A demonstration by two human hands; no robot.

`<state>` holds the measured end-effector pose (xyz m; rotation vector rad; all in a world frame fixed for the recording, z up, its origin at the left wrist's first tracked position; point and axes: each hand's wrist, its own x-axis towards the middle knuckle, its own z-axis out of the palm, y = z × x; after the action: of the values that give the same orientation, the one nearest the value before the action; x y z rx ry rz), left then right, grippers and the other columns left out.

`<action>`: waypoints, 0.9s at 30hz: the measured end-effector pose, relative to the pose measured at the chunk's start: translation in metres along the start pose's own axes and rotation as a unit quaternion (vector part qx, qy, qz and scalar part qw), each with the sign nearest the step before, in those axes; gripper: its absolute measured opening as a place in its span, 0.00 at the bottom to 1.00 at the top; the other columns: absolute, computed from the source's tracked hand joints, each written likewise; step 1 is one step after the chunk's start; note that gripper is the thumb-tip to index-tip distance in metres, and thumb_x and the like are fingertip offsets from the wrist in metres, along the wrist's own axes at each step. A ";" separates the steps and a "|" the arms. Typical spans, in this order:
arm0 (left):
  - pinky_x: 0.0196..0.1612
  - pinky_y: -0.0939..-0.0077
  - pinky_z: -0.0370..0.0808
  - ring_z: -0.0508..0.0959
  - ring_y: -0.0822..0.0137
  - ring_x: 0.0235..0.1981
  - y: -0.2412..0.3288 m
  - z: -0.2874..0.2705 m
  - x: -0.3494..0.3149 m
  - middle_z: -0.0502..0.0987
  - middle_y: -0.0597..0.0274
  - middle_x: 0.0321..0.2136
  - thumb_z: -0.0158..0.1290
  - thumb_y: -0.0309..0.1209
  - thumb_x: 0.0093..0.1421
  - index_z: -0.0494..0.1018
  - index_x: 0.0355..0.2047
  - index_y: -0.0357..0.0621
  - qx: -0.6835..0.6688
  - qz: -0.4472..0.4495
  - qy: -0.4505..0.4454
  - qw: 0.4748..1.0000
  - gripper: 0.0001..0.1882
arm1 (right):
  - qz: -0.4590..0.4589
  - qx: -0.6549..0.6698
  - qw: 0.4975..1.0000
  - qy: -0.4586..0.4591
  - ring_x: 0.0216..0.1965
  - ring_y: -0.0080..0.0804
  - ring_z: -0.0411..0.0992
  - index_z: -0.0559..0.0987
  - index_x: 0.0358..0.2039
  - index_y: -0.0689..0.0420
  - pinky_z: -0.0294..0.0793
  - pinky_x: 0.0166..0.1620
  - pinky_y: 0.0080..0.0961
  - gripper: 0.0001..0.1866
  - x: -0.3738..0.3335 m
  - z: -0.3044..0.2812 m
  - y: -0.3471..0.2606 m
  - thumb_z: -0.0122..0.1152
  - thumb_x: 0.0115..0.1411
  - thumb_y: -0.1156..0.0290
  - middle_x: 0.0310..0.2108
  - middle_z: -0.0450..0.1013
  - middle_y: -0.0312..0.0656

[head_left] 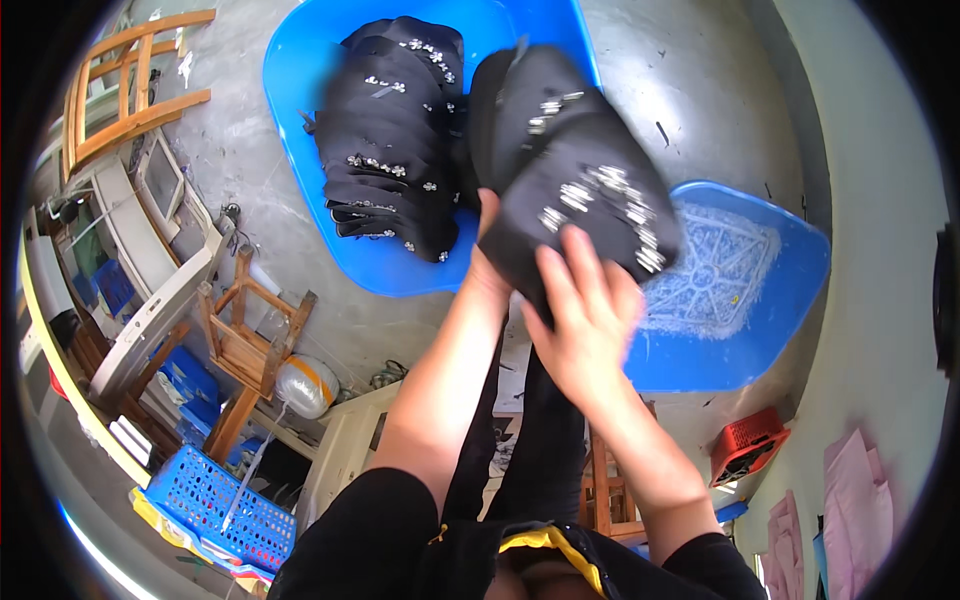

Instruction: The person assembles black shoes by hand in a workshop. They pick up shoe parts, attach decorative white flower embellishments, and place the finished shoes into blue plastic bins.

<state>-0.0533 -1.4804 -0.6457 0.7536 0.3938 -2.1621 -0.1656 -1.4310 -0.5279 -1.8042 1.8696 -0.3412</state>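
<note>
Both my hands hold a stack of black, rounded fabric pieces (pixel 545 185) trimmed with clear sparkling stones; it is blurred by motion. My left hand (pixel 486 262) grips its near left edge, and most of those fingers are hidden behind the fabric. The fingers of my right hand (pixel 585 320) press on the top piece below the stones, with the thumb at its near edge. Beyond, a large blue plastic tub (pixel 290 105) contains a row of similar black pieces (pixel 390 150), overlapping one another. The held stack is over the tub's right side.
A blue panel (pixel 690 355) with a whitish worn patch lies at right on the grey floor (pixel 660 80), near the wall (pixel 850 200). Wooden stools (pixel 245 355), a blue perforated basket (pixel 215 505) and assorted clutter fill the left. A red crate (pixel 750 445) stands at lower right.
</note>
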 end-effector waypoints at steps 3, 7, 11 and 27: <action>0.53 0.61 0.66 0.70 0.57 0.49 0.030 -0.122 0.022 0.69 0.53 0.50 0.38 0.53 0.63 0.59 0.56 0.39 0.049 0.092 0.248 0.963 0.32 | 0.010 -0.035 0.986 -0.161 0.58 0.49 0.56 0.60 0.60 0.47 0.55 0.57 0.45 0.42 0.018 0.100 0.028 0.67 0.44 0.63 0.62 0.52 0.46; 0.55 0.38 0.52 0.52 0.53 0.62 0.040 -0.107 -0.010 0.53 0.54 0.61 0.43 0.60 0.57 0.47 0.62 0.53 0.328 0.025 0.302 0.895 0.40 | 0.118 0.022 0.953 -0.278 0.61 0.50 0.50 0.50 0.64 0.41 0.50 0.60 0.50 0.44 0.019 0.137 0.046 0.62 0.49 0.60 0.66 0.40 0.44; 0.55 0.67 0.61 0.63 0.65 0.55 0.015 -0.101 -0.020 0.64 0.56 0.53 0.49 0.49 0.60 0.56 0.58 0.45 0.402 0.130 0.187 0.887 0.32 | 0.171 0.121 0.967 -0.144 0.60 0.52 0.53 0.61 0.58 0.54 0.52 0.59 0.49 0.35 0.012 0.131 0.048 0.60 0.49 0.63 0.62 0.49 0.51; 0.48 0.68 0.68 0.72 0.58 0.43 -0.051 -0.100 -0.015 0.72 0.48 0.40 0.62 0.38 0.49 0.62 0.46 0.33 0.496 0.203 0.306 0.787 0.30 | 0.415 0.206 0.879 -0.113 0.48 0.49 0.67 0.62 0.58 0.57 0.66 0.51 0.33 0.35 0.053 0.164 0.095 0.56 0.55 0.51 0.49 0.65 0.57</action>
<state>-0.0465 -1.3884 -0.7123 1.9319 -0.6386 -1.5381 -0.1602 -1.4471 -0.7242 -0.6303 2.0059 -0.1697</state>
